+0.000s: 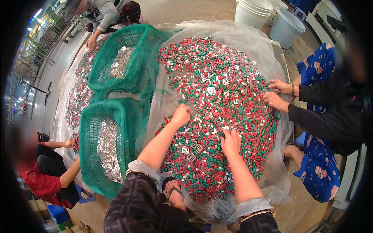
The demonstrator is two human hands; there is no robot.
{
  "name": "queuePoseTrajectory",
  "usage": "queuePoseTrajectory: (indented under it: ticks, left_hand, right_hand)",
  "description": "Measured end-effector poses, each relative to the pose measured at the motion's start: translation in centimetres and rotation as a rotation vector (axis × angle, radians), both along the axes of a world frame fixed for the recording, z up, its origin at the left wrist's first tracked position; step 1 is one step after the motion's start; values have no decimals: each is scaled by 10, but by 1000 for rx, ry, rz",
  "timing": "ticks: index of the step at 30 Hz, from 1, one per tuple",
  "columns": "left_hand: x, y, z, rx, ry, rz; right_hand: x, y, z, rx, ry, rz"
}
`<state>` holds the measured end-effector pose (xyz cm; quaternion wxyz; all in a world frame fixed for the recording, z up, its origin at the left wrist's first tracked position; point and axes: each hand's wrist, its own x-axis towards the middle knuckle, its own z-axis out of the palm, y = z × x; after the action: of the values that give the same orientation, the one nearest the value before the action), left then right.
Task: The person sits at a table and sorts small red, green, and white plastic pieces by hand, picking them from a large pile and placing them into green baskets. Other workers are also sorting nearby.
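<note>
A wide heap of small red, green and white plastic pellets (233,73) lies on a pale mesh sheet (268,50), with flat silver metal pieces (211,91) scattered through it. My left hand (181,115) is curled into a fist at the heap's near-left edge; what it holds is hidden. My right hand (230,141) lies palm down, fingers spread, pressing into the pellets near several metal pieces (191,152). My foot in a sandal (173,193) shows below, between my forearms.
Two green mesh baskets (93,128) (128,39) at left hold silver metal pieces. A person at right has both hands (276,95) in the heap. Two more people work at the left, by a second heap (79,93). White buckets (286,27) stand at the back right.
</note>
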<state>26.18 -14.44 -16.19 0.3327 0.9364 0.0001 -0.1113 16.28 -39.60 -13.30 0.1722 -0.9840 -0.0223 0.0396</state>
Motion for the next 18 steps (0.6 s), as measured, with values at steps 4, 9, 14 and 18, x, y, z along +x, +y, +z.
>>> queuePoseTrajectory:
  ticks: [4, 9, 14, 18]
  left_hand:
    - [0, -20, -6, 13, 13, -74]
    - [-2, -28, -9, 104, -27, -147]
    - [-6, -27, -5, 87, -49, -183]
    - [-5, -19, -3, 79, 7, -156]
  right_hand:
    - [4, 1, -1, 38, -83, -63]
    - [10, -12, 10, 418, -145, -269]
    - [3, -42, 11, 1300, 288, -643]
    - [-12, -45, 20, 1551, 387, -742]
